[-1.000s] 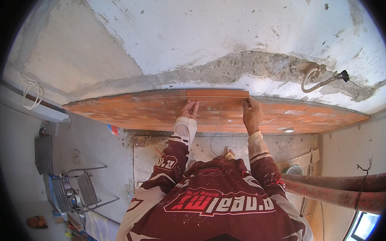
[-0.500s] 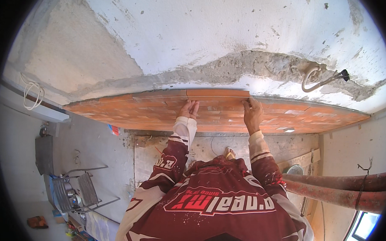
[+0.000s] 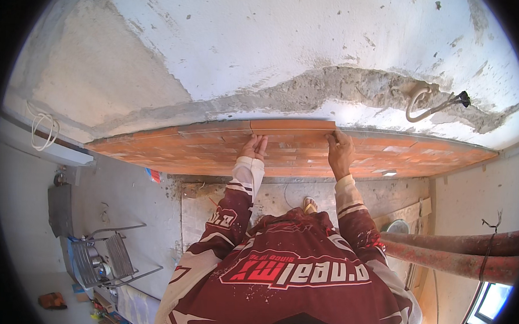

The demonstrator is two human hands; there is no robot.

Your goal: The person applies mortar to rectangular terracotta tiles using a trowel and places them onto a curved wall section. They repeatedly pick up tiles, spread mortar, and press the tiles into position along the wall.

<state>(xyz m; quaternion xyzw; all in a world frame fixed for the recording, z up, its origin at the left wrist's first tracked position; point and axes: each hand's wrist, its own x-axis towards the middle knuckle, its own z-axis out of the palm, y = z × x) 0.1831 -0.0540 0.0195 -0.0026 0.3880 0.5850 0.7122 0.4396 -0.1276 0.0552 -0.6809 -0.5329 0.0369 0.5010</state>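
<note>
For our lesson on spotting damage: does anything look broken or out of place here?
Yes: above the bricks, the white wall has a rough, grey, broken patch, unlike the smoother surface around it. A cable curls out toward the patch's right end, its dark tip free.

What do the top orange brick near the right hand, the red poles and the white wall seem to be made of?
Top orange brick: probably fired clay, unglazed; its surface looks matt.
Red poles: likely painted metal; the coat looks patchy, the core unseen.
White wall: seemingly painted plaster, rough and grey where broken.
</note>
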